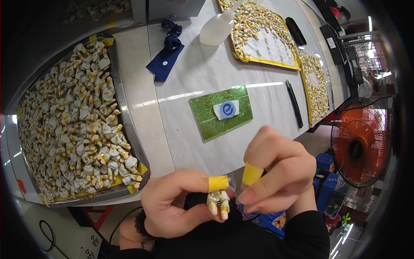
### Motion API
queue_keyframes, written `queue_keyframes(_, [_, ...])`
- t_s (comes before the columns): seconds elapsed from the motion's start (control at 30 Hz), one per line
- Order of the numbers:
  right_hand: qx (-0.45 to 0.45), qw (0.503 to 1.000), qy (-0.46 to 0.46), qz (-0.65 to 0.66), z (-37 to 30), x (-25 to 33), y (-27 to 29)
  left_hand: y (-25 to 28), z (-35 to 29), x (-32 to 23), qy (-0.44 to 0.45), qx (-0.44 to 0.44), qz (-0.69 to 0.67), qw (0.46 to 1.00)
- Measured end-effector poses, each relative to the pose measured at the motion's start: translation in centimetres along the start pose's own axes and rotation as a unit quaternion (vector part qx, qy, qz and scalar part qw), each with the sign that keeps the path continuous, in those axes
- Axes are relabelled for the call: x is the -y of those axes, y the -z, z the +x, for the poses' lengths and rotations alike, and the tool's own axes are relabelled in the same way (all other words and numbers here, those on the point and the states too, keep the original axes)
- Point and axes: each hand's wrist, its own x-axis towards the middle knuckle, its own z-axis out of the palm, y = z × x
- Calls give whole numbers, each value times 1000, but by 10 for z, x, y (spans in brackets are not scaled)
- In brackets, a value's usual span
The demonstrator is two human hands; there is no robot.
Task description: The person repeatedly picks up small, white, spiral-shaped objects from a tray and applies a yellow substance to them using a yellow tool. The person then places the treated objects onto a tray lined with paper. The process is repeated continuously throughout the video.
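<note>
A small white-and-yellow figurine body (218, 202) is pinched between thumb and index finger of my left hand (174, 203), its two legs pointing down toward me. Yellow tape wraps that index fingertip. Close by on the right, my right hand (280, 170) is curled with its fingers drawn together, and its index finger wears yellow tape too. Whether anything small sits in its fingertips is hidden. Beyond both hands, a green board (205, 116) lies on the table, bearing a round blue piece (227, 109) on a white patch.
A metal tray (125, 114) heaped with similar figurine bodies fills the left. Yellow-edged trays of small parts (267, 64) lie at the far right. A white squeeze bottle (215, 30), a navy cloth (168, 60) and a black pen-like tool (294, 103) rest nearby. An orange fan (360, 146) stands right.
</note>
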Motion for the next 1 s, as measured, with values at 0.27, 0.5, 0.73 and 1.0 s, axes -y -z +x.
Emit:
queue_keyframes(0.27, [55, 994, -90, 9, 9, 5, -4, 7, 0, -2, 92, 58, -27, 994])
queue_keyframes(0.5, [123, 990, -69, -29, 14, 7, -1, 6, 0, -2, 108, 85, -17, 990])
queue_keyframes(0.73, [88, 996, -16, -23, 1, 2, -4, 22, -1, -54, 13, 120, 324, 938])
queue_keyframes(1.0, [-99, 991, -54, -66, -22, 3, 8, 82, -10, -151, -54, -78, 816, 570])
